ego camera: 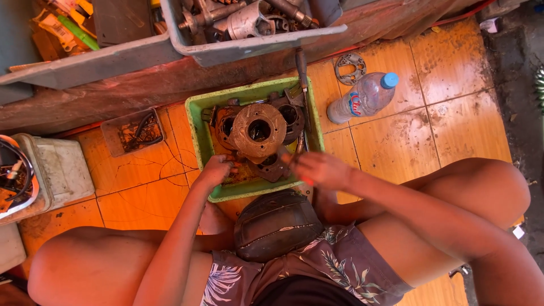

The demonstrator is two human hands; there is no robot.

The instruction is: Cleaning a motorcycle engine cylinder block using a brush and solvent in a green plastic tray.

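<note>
Green tray [199, 122] on orange tile floor [453, 130], full of rusty, greasy metal parts. Biggest: round brown flanged part [258, 131] w/ centre hole, lying on top, mid-tray. Left hand [215, 169] curled on tray's near-left parts. Right hand [313, 168] closed round a small dark piece; can't tell what.

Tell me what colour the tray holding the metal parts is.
Light green, seen in the head view: the tray sits on orange floor tiles.

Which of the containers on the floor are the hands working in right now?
The green tray of rusty metal parts; both the left hand and right hand reach into it. The small dark tray and white tub sit untouched to its left.
</note>
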